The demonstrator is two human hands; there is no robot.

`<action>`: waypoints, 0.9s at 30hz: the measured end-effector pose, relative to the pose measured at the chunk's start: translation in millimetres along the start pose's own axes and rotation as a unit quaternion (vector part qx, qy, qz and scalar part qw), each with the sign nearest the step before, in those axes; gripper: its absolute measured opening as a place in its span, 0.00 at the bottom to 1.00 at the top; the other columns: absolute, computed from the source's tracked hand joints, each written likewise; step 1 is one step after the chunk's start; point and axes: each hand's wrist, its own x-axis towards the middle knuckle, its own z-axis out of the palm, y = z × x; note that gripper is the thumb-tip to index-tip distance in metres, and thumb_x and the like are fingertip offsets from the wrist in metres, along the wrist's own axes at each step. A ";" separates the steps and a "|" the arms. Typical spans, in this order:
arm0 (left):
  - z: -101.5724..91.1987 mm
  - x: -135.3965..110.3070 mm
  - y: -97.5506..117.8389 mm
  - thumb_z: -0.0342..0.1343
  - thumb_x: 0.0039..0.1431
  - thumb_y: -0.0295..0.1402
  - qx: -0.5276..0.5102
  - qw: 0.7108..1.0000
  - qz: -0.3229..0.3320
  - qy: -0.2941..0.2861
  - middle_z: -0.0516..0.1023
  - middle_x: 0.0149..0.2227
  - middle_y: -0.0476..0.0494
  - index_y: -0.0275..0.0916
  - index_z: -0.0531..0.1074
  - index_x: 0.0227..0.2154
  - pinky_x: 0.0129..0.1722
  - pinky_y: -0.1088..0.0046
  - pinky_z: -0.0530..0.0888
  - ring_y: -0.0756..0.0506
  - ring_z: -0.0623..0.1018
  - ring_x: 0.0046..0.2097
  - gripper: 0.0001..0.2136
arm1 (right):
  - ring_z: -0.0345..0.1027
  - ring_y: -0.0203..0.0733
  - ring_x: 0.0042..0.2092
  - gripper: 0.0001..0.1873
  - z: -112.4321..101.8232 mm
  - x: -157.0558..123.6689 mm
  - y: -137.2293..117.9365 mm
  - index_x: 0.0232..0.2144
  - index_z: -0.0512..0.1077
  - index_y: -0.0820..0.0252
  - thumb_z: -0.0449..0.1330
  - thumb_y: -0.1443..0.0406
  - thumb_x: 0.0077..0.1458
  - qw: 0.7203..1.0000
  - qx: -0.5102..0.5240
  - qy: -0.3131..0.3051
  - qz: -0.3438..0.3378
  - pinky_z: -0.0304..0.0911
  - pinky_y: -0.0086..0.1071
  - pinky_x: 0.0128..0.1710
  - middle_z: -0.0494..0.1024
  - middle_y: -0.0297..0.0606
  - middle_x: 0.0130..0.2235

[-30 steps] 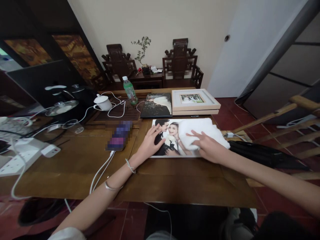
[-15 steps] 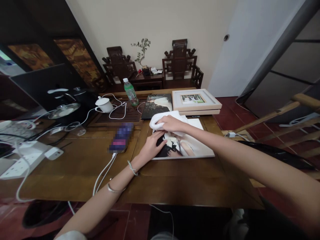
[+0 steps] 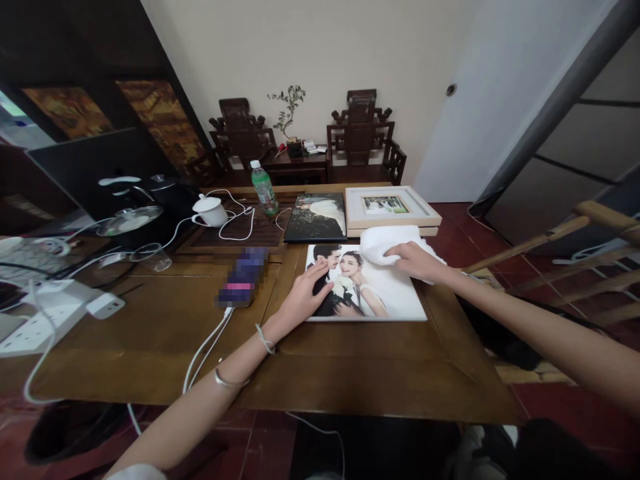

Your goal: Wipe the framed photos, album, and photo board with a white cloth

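Observation:
A photo panel (image 3: 395,300) showing a couple lies flat on the wooden table, near its right side. My left hand (image 3: 304,293) rests on the panel's left part, fingers stretched out and holding nothing. A folded white cloth (image 3: 385,243) is gripped in my right hand (image 3: 417,260), over the panel's upper right corner. The cloth covers that corner and hangs a little past its edge. Just behind the panel lie a dark photo panel (image 3: 316,217) with a white dress in it and a pale wooden picture frame (image 3: 425,212), stacked on another.
A phone (image 3: 243,277) with a charging cable lies left of the panel. Farther left are a power strip (image 3: 47,313), a clear cup (image 3: 157,259), a lidded white mug (image 3: 210,212) and a glass-lidded pot (image 3: 131,223). A green bottle (image 3: 263,190) stands behind.
My right hand has moved the cloth rightward across the panel's top, from the upper left to the upper right corner, uncovering the couple's faces. My left hand has stayed in place.

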 end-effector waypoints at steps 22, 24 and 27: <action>7.0 -4.2 -3.0 0.46 0.62 0.40 0.049 0.998 -0.041 -0.019 0.55 0.63 0.33 0.32 0.59 0.57 0.62 0.56 0.54 0.40 0.53 0.65 0.24 | 0.42 0.47 0.64 0.26 18.0 -85.5 -39.9 0.36 0.74 0.59 0.47 0.78 0.35 0.991 -0.009 -0.051 -0.120 0.40 0.56 0.61 0.62 0.40 0.59; 6.9 -4.0 -3.2 0.46 0.62 0.40 0.047 0.998 -0.042 -0.021 0.55 0.63 0.33 0.32 0.58 0.58 0.62 0.57 0.54 0.40 0.53 0.65 0.24 | 0.43 0.48 0.64 0.25 14.5 -61.9 -23.8 0.36 0.74 0.59 0.48 0.78 0.35 0.989 -0.011 -0.055 -0.137 0.41 0.56 0.60 0.64 0.42 0.58; 6.3 -3.7 -3.4 0.46 0.62 0.40 0.041 0.998 -0.037 -0.023 0.56 0.63 0.34 0.32 0.57 0.58 0.62 0.59 0.55 0.42 0.53 0.65 0.25 | 0.46 0.51 0.63 0.21 13.5 -31.1 -4.6 0.37 0.73 0.60 0.51 0.75 0.41 0.988 -0.022 -0.048 -0.146 0.43 0.57 0.60 0.66 0.45 0.57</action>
